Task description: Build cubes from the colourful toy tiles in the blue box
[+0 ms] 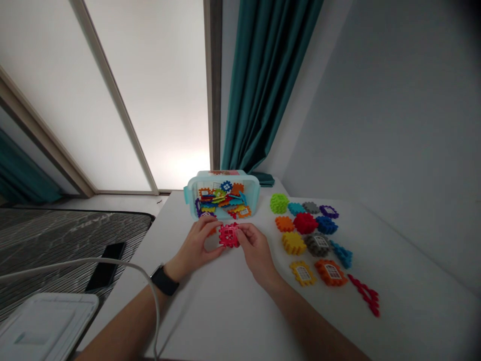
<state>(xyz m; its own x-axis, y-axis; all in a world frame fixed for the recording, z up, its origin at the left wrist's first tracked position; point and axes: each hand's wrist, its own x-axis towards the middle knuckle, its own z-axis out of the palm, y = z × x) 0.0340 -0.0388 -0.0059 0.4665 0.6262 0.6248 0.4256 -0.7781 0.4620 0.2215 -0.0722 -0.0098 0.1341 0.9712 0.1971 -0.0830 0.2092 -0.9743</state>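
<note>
Between my two hands, above the white table, is a red toy building tile (228, 235) with notched edges and a window pattern. My left hand (199, 243) grips its left side between thumb and fingers. My right hand (257, 248) pinches its right side with thumb and forefinger. Just behind my left fingers shows a bit of an orange tile (212, 231). A light blue plastic box (256, 194) stands beyond my hands, holding many loose tiles in mixed colours.
To the right, tiles are grouped by colour, among them a green pile (279, 203), a red pile (305, 223), a yellow stack (293, 243) and an orange stack (331, 272). A white cable (152, 288) crosses my left forearm. A white lid (48, 326) lies at lower left.
</note>
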